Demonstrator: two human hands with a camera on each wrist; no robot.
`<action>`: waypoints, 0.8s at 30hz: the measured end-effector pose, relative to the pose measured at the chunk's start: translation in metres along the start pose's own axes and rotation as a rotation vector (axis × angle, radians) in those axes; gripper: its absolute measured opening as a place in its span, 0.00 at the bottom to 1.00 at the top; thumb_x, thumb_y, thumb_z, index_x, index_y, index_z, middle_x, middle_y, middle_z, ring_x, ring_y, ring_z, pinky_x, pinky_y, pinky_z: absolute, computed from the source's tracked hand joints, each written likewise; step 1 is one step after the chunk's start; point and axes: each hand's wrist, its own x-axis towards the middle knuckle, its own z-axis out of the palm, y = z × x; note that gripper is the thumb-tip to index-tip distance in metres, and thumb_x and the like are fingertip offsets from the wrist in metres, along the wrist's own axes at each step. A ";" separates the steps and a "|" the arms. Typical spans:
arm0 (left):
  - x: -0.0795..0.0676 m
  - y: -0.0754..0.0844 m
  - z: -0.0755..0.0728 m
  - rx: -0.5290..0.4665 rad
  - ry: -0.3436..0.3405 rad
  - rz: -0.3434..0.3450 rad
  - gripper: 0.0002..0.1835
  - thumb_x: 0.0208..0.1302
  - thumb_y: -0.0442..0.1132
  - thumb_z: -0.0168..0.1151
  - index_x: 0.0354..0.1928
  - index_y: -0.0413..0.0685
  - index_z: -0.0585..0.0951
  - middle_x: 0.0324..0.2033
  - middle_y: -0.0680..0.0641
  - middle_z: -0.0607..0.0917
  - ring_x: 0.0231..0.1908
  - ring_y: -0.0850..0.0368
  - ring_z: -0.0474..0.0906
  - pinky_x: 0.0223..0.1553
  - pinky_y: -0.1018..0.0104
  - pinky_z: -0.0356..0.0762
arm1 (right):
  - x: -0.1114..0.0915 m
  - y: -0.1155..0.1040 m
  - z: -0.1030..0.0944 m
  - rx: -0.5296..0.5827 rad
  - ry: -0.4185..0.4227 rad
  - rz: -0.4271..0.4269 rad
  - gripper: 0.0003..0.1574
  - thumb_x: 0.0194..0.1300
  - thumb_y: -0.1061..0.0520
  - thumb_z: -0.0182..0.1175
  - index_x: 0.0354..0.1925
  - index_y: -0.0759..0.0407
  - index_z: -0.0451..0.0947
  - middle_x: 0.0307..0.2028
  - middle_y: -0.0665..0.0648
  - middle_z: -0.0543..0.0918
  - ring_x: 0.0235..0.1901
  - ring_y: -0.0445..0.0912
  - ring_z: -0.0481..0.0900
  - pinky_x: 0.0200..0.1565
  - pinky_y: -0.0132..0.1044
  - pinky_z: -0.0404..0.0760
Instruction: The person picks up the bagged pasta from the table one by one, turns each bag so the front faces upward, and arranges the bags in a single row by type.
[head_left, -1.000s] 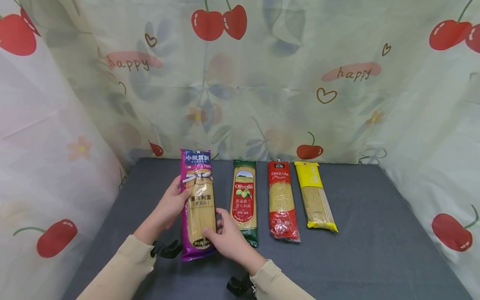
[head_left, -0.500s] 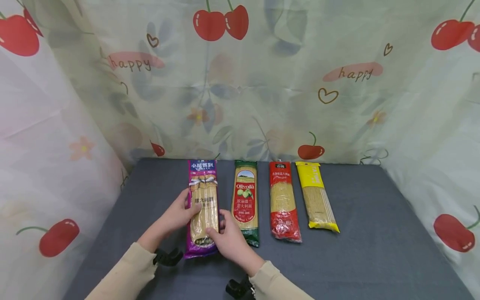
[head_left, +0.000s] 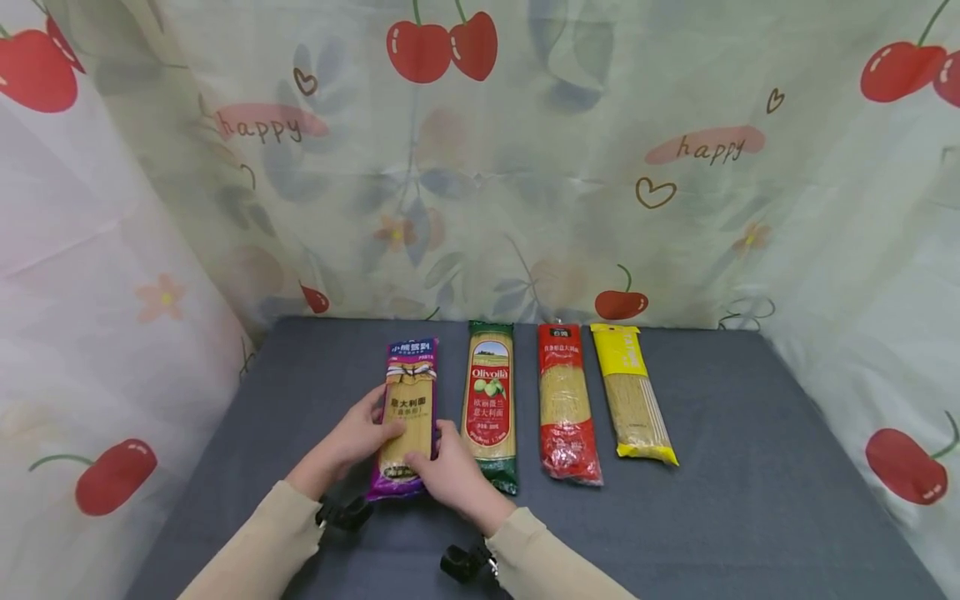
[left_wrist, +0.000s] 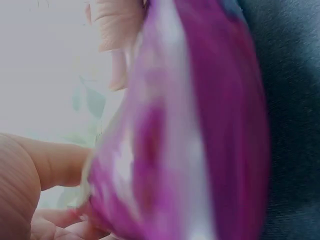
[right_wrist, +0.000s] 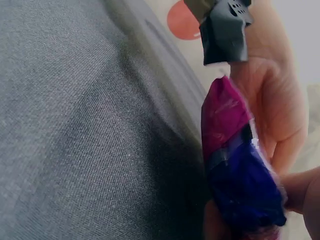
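Observation:
A purple pack of spaghetti (head_left: 412, 392) with a blue top is held between both hands at the left of the row in the head view. My left hand (head_left: 356, 437) grips its left edge, thumb across the front. On the lower right edge, my right hand (head_left: 453, 475) pinches it with the thumb on the front. The glossy purple side of the spaghetti pack (left_wrist: 225, 125) fills much of the left wrist view, blurred. In the right wrist view, a purple and blue end of the pack (right_wrist: 242, 170) shows close to the dark cloth; contact with it cannot be told.
Right of the held pack lie a green and red spaghetti pack (head_left: 489, 408), a red one (head_left: 566, 404) and a yellow one (head_left: 633, 392). Dark grey cloth (head_left: 735, 500) covers the table. Cherry-print curtains (head_left: 480, 208) enclose its back and sides.
The purple spaghetti pack has come down and slightly right, looking smaller, and its top now leans right. Both hands still hold it; the left has moved right with it. The other packs stay put.

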 end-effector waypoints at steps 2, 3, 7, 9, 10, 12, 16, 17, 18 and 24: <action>0.004 -0.002 0.000 -0.018 -0.004 0.004 0.42 0.67 0.37 0.61 0.76 0.50 0.47 0.60 0.34 0.73 0.45 0.49 0.80 0.45 0.54 0.79 | 0.000 0.000 0.001 -0.012 -0.027 -0.009 0.42 0.63 0.51 0.65 0.66 0.66 0.56 0.41 0.55 0.79 0.36 0.42 0.80 0.39 0.40 0.80; 0.006 -0.003 -0.001 -0.023 0.003 0.007 0.42 0.67 0.36 0.61 0.76 0.51 0.48 0.60 0.34 0.73 0.45 0.49 0.80 0.44 0.55 0.79 | 0.001 0.000 0.001 -0.017 -0.041 -0.015 0.45 0.62 0.51 0.66 0.67 0.65 0.55 0.43 0.55 0.79 0.38 0.42 0.80 0.41 0.40 0.80; 0.011 -0.004 -0.003 -0.030 0.047 0.041 0.42 0.65 0.33 0.62 0.76 0.51 0.50 0.61 0.35 0.72 0.49 0.46 0.77 0.44 0.56 0.79 | 0.002 0.004 0.003 -0.031 -0.085 -0.082 0.56 0.55 0.53 0.72 0.71 0.59 0.50 0.54 0.55 0.73 0.45 0.41 0.77 0.50 0.40 0.76; 0.013 -0.004 -0.004 -0.028 0.068 0.056 0.42 0.65 0.33 0.62 0.76 0.50 0.51 0.61 0.35 0.72 0.51 0.45 0.77 0.44 0.56 0.79 | 0.004 0.006 0.004 -0.042 -0.085 -0.107 0.60 0.52 0.53 0.75 0.72 0.55 0.49 0.56 0.54 0.71 0.47 0.41 0.76 0.51 0.39 0.75; 0.013 -0.005 -0.005 -0.030 0.070 0.066 0.42 0.65 0.32 0.62 0.76 0.49 0.50 0.60 0.35 0.72 0.51 0.44 0.76 0.44 0.56 0.79 | 0.005 0.007 0.005 -0.051 -0.080 -0.119 0.61 0.51 0.53 0.75 0.72 0.54 0.49 0.58 0.54 0.70 0.48 0.40 0.75 0.51 0.39 0.75; 0.014 -0.006 -0.005 -0.028 0.085 0.064 0.42 0.65 0.33 0.63 0.76 0.50 0.51 0.61 0.36 0.73 0.53 0.45 0.76 0.45 0.56 0.79 | 0.006 0.008 0.007 -0.084 -0.052 -0.121 0.61 0.50 0.53 0.76 0.72 0.53 0.49 0.58 0.53 0.70 0.48 0.40 0.74 0.51 0.38 0.74; 0.015 -0.009 -0.005 -0.029 0.083 0.062 0.42 0.65 0.34 0.63 0.76 0.51 0.51 0.65 0.38 0.68 0.58 0.44 0.72 0.50 0.53 0.77 | 0.009 0.007 0.010 -0.142 0.011 -0.103 0.58 0.55 0.52 0.73 0.73 0.57 0.50 0.61 0.57 0.68 0.53 0.45 0.72 0.55 0.42 0.73; 0.015 -0.009 -0.005 -0.031 0.081 0.061 0.42 0.65 0.34 0.63 0.76 0.52 0.51 0.67 0.39 0.67 0.59 0.44 0.71 0.52 0.52 0.76 | 0.009 0.007 0.011 -0.156 0.024 -0.095 0.58 0.56 0.51 0.72 0.73 0.58 0.49 0.62 0.59 0.68 0.54 0.46 0.71 0.56 0.44 0.72; 0.015 -0.011 -0.005 -0.033 0.074 0.064 0.42 0.65 0.34 0.63 0.76 0.52 0.51 0.68 0.39 0.65 0.61 0.43 0.70 0.53 0.51 0.75 | 0.009 0.006 0.011 -0.170 0.035 -0.085 0.57 0.57 0.50 0.71 0.74 0.59 0.49 0.62 0.61 0.67 0.55 0.47 0.71 0.57 0.45 0.72; 0.012 -0.015 -0.010 0.002 0.048 0.087 0.42 0.66 0.33 0.62 0.76 0.49 0.50 0.71 0.40 0.60 0.66 0.42 0.63 0.58 0.48 0.70 | 0.007 0.006 0.011 -0.263 0.016 -0.069 0.57 0.58 0.46 0.70 0.74 0.57 0.50 0.60 0.59 0.67 0.53 0.47 0.69 0.56 0.47 0.72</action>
